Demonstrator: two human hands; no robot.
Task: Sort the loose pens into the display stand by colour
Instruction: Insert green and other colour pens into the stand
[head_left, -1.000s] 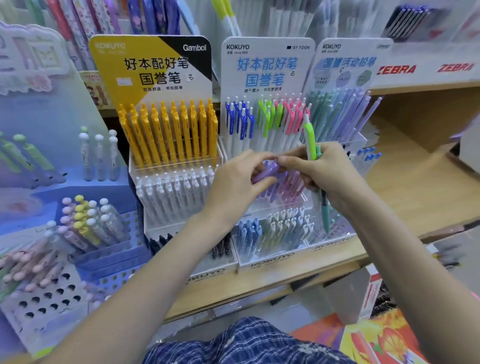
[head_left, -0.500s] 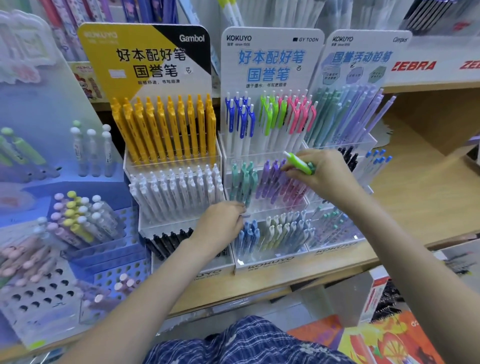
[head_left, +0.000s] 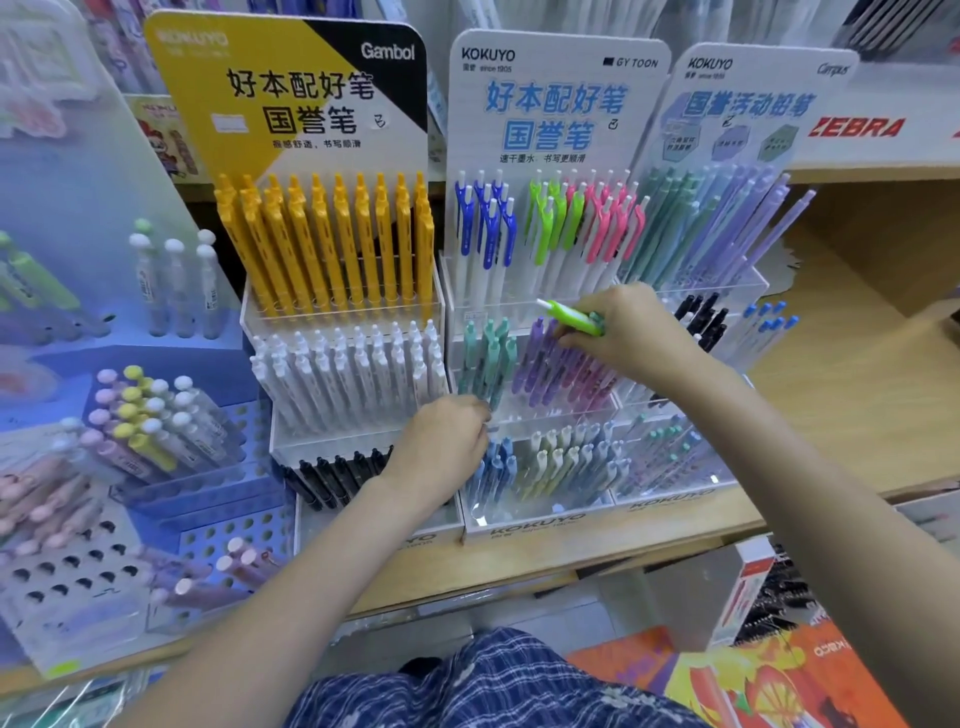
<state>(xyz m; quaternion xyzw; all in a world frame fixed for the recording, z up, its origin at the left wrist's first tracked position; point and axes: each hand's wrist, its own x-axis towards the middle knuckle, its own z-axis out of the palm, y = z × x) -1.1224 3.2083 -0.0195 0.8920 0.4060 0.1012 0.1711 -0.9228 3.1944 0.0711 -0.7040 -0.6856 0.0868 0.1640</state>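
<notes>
The display stand (head_left: 524, 522) stood on the shelf, tiered, with pens grouped by colour. The right hand (head_left: 631, 332) hovered over the purple pens (head_left: 545, 358) of the middle tier, fingers curled around a green pen (head_left: 571, 315). That pen lay nearly level, its white tip pointing left. The matching green-clip pens (head_left: 548, 223) stood upright in the top tier, above and just left of the tip; the right hand was nearer. The left hand (head_left: 447, 441) rested low at the teal pens (head_left: 485, 358); its fingertips were hidden, so its grasp could not be determined.
</notes>
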